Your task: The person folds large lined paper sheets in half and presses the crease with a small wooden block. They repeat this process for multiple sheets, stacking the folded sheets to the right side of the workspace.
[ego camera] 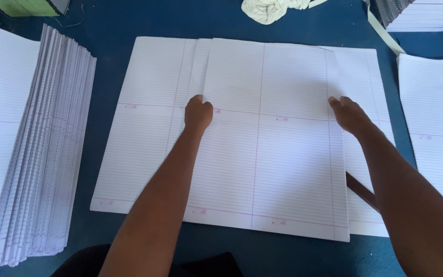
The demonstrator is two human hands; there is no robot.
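View from above of a blue surface [114, 18] carrying several lots of ruled white paper. At centre lies a large ruled sheet [267, 154] with pink margin lines, resting on top of a few like sheets [144, 128] that are fanned out beneath it, so that their edges show to the left and right. The left hand [198, 113] grips the left edge of the top sheet at about mid-height, its fingers curled together into a loose fist on the paper. The right hand [348, 114] meets the right edge of the same sheet at about the same height; its fingers lie close together, bent at the paper's edge, and whether they pinch the sheet or only press on it cannot be told. A dark narrow strip [361, 191] shows under the right forearm. To the left stands a fanned stack of ruled sheets [47, 154], well apart from the hands. To the right lies another pile of ruled paper [434, 128], and a crumpled pale cloth [270, 10] rests at the far edge.
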